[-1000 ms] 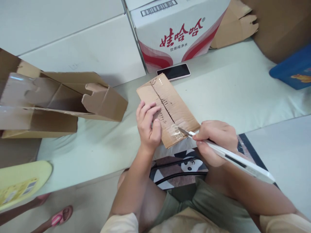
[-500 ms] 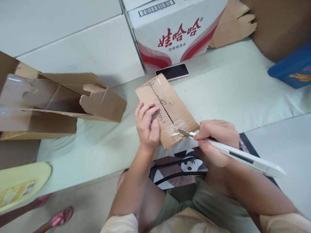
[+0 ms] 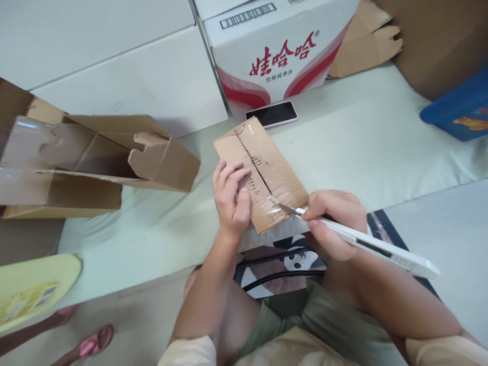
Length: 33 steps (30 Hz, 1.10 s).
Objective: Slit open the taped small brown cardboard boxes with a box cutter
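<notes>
A small flat cardboard box (image 3: pixel 278 168) lies at the table's front edge, with a dark seam along its top. Clear tape (image 3: pixel 273 204) covers the seam's near end. My left hand (image 3: pixel 232 195) holds the box by its left side, fingers and thumb bent over the top face. In my right hand (image 3: pixel 337 221) is a white utility knife (image 3: pixel 381 246), pinched close to its blade, the handle pointing right. The blade tip is at the tape near the seam; whether it has gone through the tape I cannot tell.
Behind the box lies a phone (image 3: pixel 272 114), in front of a white-and-red carton (image 3: pixel 282 61). Open cardboard boxes (image 3: pixel 163 162) stand at the left, near a yellow container (image 3: pixel 38 290). A blue container (image 3: pixel 457 112) stands at right. Another person's sandalled foot (image 3: pixel 95 345) shows at lower left.
My right hand and the utility knife have shifted slightly left, with the blade tip staying by the tape. The left hand and the box have hardly moved.
</notes>
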### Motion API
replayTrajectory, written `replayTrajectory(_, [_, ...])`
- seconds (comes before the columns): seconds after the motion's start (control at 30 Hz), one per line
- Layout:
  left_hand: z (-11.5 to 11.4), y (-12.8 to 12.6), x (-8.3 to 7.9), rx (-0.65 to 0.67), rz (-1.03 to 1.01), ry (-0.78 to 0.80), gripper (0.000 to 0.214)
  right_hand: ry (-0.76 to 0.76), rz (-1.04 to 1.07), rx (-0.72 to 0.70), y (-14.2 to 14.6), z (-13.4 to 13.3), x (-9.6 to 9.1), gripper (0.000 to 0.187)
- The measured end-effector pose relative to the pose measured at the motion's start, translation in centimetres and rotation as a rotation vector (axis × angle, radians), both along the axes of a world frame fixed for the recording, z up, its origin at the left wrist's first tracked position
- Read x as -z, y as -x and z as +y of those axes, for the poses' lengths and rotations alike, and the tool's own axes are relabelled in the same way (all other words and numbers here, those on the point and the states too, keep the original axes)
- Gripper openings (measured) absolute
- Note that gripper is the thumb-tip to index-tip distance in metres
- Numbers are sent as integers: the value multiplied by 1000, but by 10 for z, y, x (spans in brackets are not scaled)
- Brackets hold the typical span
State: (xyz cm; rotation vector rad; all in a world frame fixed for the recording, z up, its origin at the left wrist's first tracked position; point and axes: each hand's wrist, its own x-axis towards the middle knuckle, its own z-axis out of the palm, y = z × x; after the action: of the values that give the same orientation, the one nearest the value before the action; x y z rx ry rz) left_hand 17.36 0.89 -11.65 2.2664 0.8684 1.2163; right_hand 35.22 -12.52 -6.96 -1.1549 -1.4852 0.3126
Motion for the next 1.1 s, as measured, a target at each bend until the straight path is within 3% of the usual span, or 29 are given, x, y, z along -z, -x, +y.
replayTrajectory(0.27, [0,0,2,-14,7,-16,38,42,-139,90,3,1,-4,14])
replayTrajectory(0.63, [0,0,2,-8,4,-8,37,19,-263,100,2,4,-4,11])
replayTrajectory(1.1, [1,0,5,-34,22,-25,38,75,-115,106,4,2,4,15])
